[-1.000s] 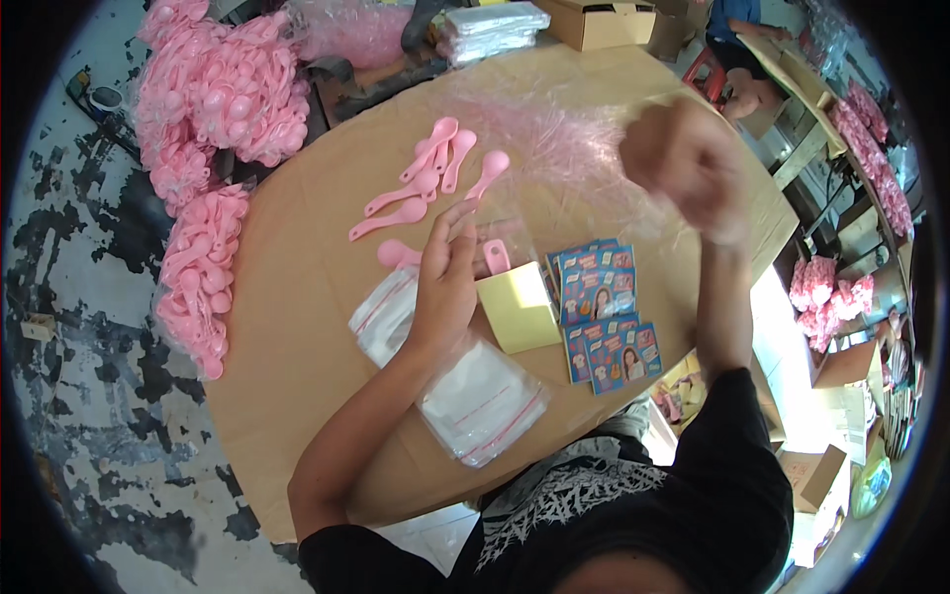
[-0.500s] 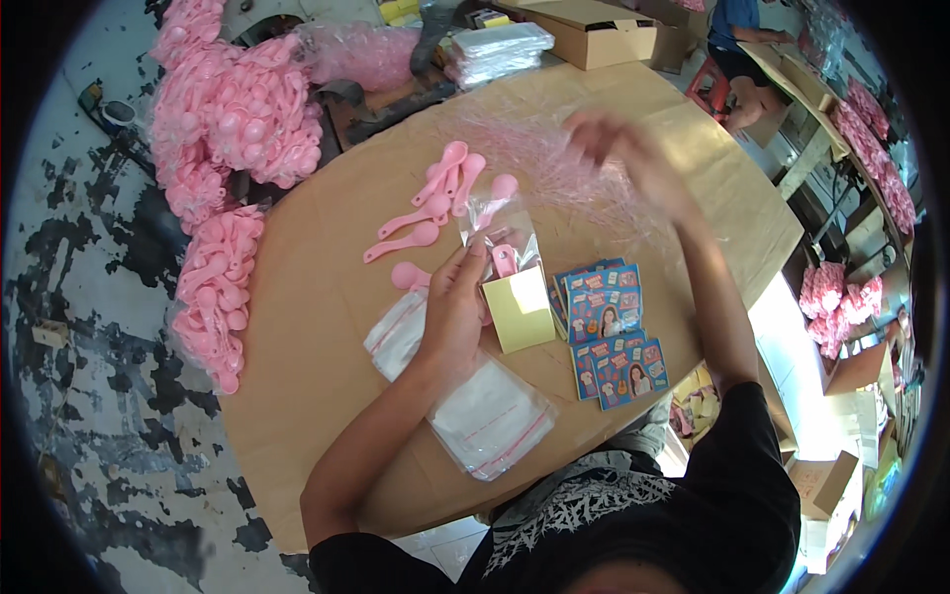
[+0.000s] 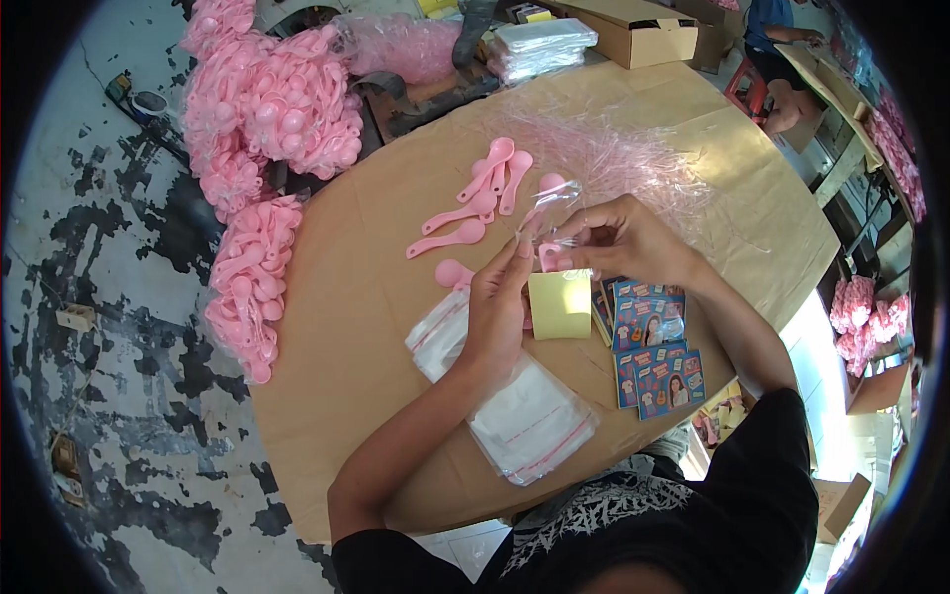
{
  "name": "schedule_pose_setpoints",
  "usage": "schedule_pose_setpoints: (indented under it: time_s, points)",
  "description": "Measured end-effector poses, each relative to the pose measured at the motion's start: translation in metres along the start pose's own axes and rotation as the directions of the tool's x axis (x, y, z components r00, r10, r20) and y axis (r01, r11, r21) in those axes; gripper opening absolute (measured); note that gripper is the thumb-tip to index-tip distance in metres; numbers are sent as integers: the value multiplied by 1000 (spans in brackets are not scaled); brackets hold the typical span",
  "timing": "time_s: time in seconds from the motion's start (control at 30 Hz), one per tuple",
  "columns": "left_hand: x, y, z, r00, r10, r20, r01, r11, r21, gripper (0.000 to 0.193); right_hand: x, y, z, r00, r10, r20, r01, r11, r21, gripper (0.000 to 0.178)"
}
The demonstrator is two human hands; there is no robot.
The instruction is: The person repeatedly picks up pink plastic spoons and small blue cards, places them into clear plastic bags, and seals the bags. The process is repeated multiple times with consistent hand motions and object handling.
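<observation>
My left hand grips a clear plastic bag by its side, above the table. Inside the bag are a yellow card and the holed handle of a pink spoon; the rest of that spoon is hidden. The fingers of my right hand are closed at the bag's upper part, close to the handle; whether they pinch plastic or something thinner cannot be made out. Below my left hand lies a stack of flat clear bags. Several loose pink spoons lie beyond it.
Blue printed cards lie in stacks to the right. Thin pink transparent strands spread over the far side of the brown-covered table. Bagged pink spoons pile up at left. A cardboard box and another person are farther back.
My right hand has come from above the pink strands to the bag in my left hand, its fingers now closed there. The whole view has shifted slightly, with the table appearing farther right.
</observation>
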State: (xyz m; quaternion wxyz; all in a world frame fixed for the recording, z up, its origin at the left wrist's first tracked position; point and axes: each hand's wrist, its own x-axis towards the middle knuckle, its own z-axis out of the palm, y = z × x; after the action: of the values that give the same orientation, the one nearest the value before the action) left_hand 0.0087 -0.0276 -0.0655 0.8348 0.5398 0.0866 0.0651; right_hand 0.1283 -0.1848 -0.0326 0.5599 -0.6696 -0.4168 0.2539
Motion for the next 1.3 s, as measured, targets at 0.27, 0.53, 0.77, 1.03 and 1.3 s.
schedule_pose_setpoints:
  time_s: [0.27, 0.53, 0.77, 1.03, 1.3]
  points:
    - [5, -6, -1, 989, 126, 74, -132, 987, 90, 34, 7, 18, -10, 999, -37, -14, 37, 997, 61, 20]
    - [-1, -4, 3, 988, 147, 50, -145, 989, -43, 14, 8, 23, -36, 913, -356, 201, 377, 923, -79, 23]
    - [2, -11, -3, 981, 160, 107, -168, 983, 73, 10, 4, 13, -44, 842, -467, 271, 523, 830, -192, 17]
    - [1, -9, -8, 983, 100, 151, -101, 995, 1, 16, 0, 10, -38, 875, -424, 234, 477, 841, -257, 15]
    - [2, -11, 4, 960, 222, 172, -255, 945, 203, 34, -5, 10, -64, 960, -281, -7, 217, 758, -615, 14]
